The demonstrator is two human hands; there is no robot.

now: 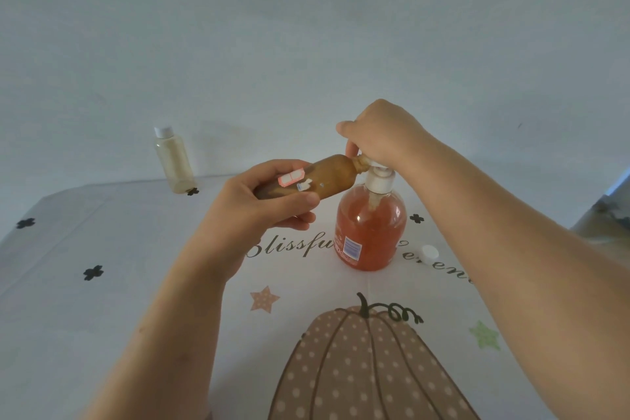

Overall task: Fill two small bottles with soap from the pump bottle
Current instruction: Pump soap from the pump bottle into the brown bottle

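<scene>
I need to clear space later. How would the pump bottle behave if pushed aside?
Probably heavy for its size: the pump bottle looks nearly full of orange soap. Its wide body stands upright on the tablecloth, so it likely slides rather than tips if pushed low. A push at the pump head, where the right hand grips, might tip it.

The white pumpkin-printed tablecloth (pixel 136 283) bears dark script reading "Blissfu" and then "eren", with the rest hidden. Print on the orange clear pump bottle (pixel 371 232) and the small brown bottle (pixel 327 177) is illegible.
</scene>
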